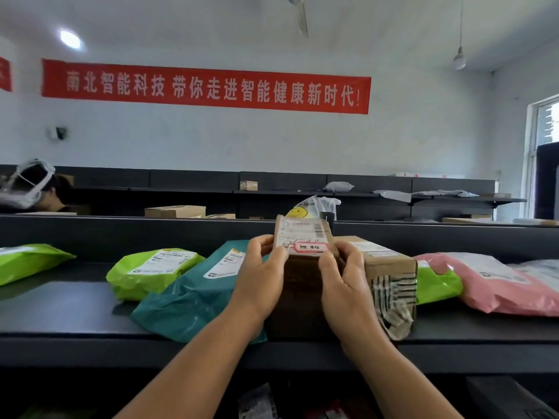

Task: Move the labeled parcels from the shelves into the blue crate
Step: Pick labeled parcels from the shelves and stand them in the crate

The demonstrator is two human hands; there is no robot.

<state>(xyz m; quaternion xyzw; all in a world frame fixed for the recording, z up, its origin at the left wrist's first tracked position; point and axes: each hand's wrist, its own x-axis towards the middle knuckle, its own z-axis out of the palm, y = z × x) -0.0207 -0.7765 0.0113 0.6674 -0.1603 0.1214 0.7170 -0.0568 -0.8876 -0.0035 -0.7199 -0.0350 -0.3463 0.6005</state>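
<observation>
A small brown cardboard box (pixel 302 237) with a white shipping label and a red-edged sticker is held tilted above the dark shelf (pixel 60 306). My left hand (pixel 260 276) grips its left side and my right hand (pixel 348 285) grips its right side. Around it on the shelf lie a teal mailer bag (pixel 193 294), a lime-green bag (pixel 151 272), a taped cardboard box (pixel 390 273), a small green bag (pixel 435 285) and a pink bag (pixel 499 285). The blue crate is not in view.
Another green bag (pixel 24 261) lies at the shelf's far left. A second row of dark shelves (pixel 363 193) behind holds boxes and grey bags. A person with a head-mounted device (pixel 27 186) is at the far left. More parcels show dimly on the lower shelf (pixel 260 403).
</observation>
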